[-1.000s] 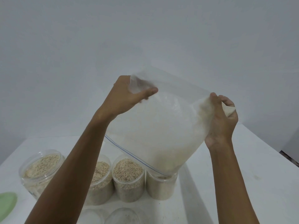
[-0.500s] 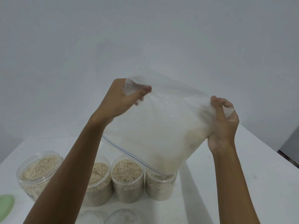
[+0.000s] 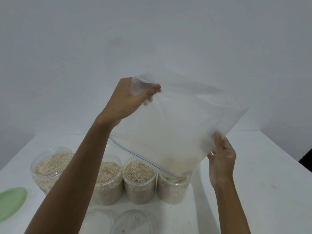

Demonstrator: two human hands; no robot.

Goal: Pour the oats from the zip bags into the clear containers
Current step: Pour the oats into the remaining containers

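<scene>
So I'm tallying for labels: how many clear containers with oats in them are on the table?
4, in a row: far-left container, second container partly behind the left forearm, third container, and fourth container under the zip bag mouth. The arms may hide others.

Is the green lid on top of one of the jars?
No, the green lid lies flat on the white table, left of the four open oat jars, touching none of them.

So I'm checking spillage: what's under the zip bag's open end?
The rightmost clear round container, partly filled with oats, sits beneath the blue-striped mouth of the clear plastic zip bag. The bag covers its rim's far side, so falling oats can't be seen.
</scene>
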